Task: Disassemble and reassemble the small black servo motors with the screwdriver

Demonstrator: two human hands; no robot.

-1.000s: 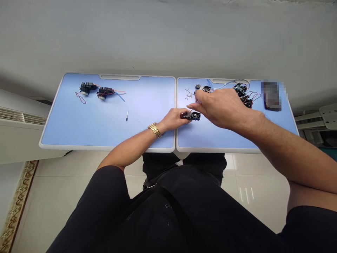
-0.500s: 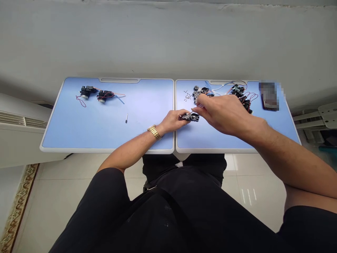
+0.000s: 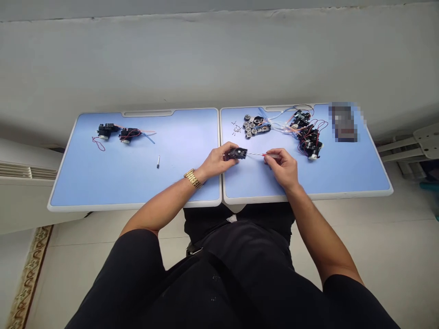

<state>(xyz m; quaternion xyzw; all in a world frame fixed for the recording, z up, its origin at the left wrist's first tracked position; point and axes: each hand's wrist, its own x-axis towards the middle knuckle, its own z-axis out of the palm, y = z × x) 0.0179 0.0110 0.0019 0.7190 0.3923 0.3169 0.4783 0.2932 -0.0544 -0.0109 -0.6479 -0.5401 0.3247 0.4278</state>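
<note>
My left hand [image 3: 219,160], with a gold watch [image 3: 193,178] on its wrist, is closed around a small black mechanical part [image 3: 239,153] above the seam between the two table tops. My right hand [image 3: 283,168] grips the handle of a thin screwdriver [image 3: 270,156], clear with a red section. Its metal shaft points left, and the tip reaches the right end of the black part. Behind the hands lie several round silver-and-black pieces [image 3: 249,130] and a scatter of tiny screws [image 3: 236,128].
Several black motor assemblies with wires [image 3: 310,136] lie on the right table [image 3: 356,173]. Beyond them is a blurred phone-like object [image 3: 345,122]. On the left table [image 3: 103,183] are two black wired assemblies [image 3: 128,135] and a small dark-tipped rod [image 3: 158,161].
My right hand has come down and toward me from above the black part, and the screwdriver now lies nearly level. The black part is turned differently in my left hand. The view has shifted slightly.
</note>
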